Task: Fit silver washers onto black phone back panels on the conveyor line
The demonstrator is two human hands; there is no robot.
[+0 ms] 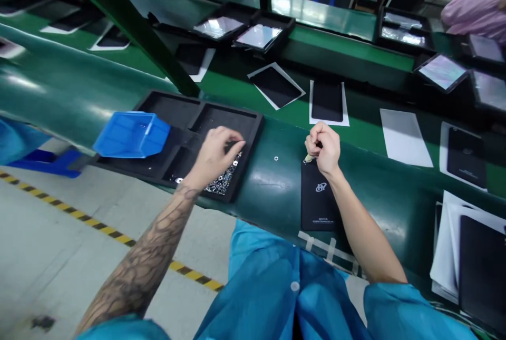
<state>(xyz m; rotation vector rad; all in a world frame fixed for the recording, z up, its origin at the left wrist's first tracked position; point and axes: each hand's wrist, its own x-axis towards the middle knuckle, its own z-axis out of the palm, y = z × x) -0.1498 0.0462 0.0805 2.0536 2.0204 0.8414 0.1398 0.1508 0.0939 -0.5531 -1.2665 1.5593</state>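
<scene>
My left hand point(215, 158), well apart from the right, curls over loose metal parts point(223, 184) in a black foam tray point(225, 121). My right hand point(323, 149) pinches a small pale-tipped tool point(307, 158) firmly, just above a black tablet back panel point(318, 200) on the green bench point(272, 192).

A black tablet point(318, 200) lies logo up, a pale-tipped tool point(307, 158) at its edge; a black foam tray point(225, 121) holds tiny screws point(222, 184).
</scene>
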